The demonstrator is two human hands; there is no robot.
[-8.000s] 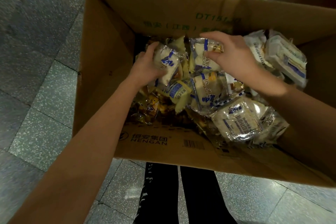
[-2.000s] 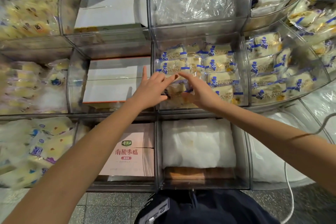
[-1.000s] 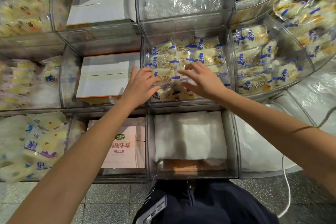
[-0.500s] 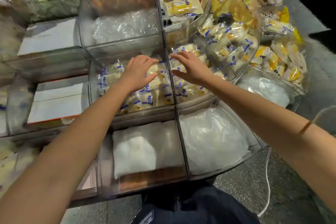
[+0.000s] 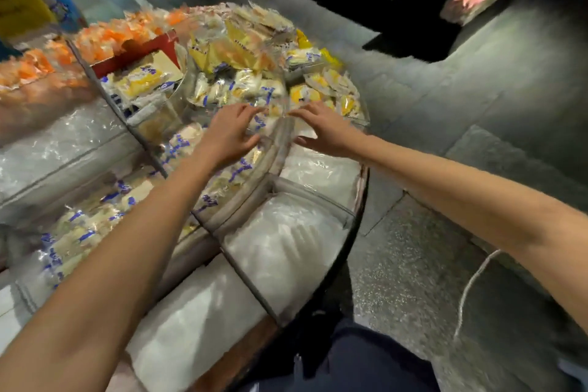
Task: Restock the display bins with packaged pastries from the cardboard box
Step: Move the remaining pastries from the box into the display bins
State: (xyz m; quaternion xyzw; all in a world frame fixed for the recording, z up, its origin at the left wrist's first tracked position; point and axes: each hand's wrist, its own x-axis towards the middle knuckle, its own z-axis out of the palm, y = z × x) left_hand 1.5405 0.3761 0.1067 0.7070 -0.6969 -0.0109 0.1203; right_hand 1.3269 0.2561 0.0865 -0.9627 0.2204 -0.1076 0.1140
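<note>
Scanning from the left edge, orange packets (image 5: 47,57) fill the far bins, and below them a near bin holds blue-and-white packaged pastries (image 5: 73,242) lying flat in a loose heap. Toward the middle, the left hand (image 5: 227,137) hovers over a heap of the same blue-and-white pastries (image 5: 235,89). Its fingers are spread and only lightly bent, and no packet is visibly held. That heap begins under the palm and runs forward, away from the person, so the nearest packets sit right at the left fingertips. Motion blur makes it impossible to tell whether skin touches wrapper or which way any single packet's long side points. Just right of that hand runs the curved clear divider (image 5: 276,149) of the display bins. The right hand (image 5: 323,130) is across it, also flat with fingers extended and empty, above a bin lined with white padding (image 5: 286,239), with yellow packets (image 5: 318,89) beyond its fingertips. The left hand is therefore the nearer one to the blue-and-white stock. Any tidying push would likely go forward and slightly left from there, while the right hand would have to cross the divider. Further right lie the speckled floor (image 5: 445,169) and a white cord (image 5: 471,286). The cardboard box is out of view.
</note>
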